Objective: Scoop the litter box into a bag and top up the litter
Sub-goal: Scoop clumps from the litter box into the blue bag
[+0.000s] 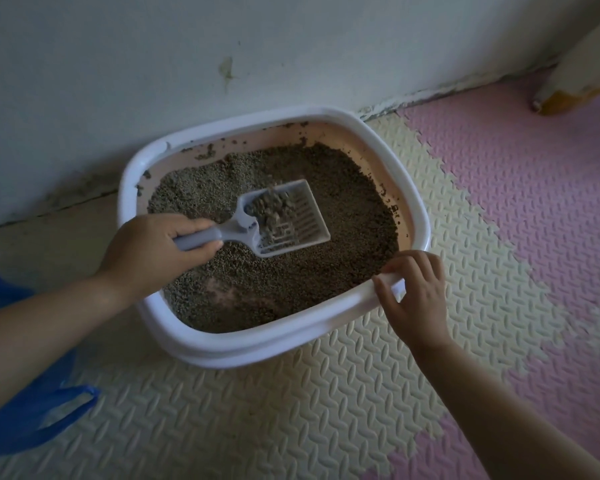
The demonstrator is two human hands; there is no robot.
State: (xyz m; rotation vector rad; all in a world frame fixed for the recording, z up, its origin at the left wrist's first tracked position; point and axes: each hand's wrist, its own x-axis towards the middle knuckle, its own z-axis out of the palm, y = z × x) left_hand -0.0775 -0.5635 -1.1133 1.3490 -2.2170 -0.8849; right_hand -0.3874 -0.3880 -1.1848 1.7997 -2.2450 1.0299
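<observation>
A white litter box (243,344) with a pink inner wall stands on the floor mat against the wall, filled with grey-brown litter (343,209). My left hand (153,251) grips the handle of a pale slotted scoop (291,216) held over the litter, with clumps lying in its tray. My right hand (416,289) holds the box's near right rim, fingers curled over the edge. A blue plastic bag (32,420) lies on the floor at the lower left, partly hidden under my left forearm.
Cream and pink foam mats (499,220) cover the floor to the right and in front. A stained white wall (187,64) runs right behind the box. A pale object with a yellow end (575,81) lies at the top right corner.
</observation>
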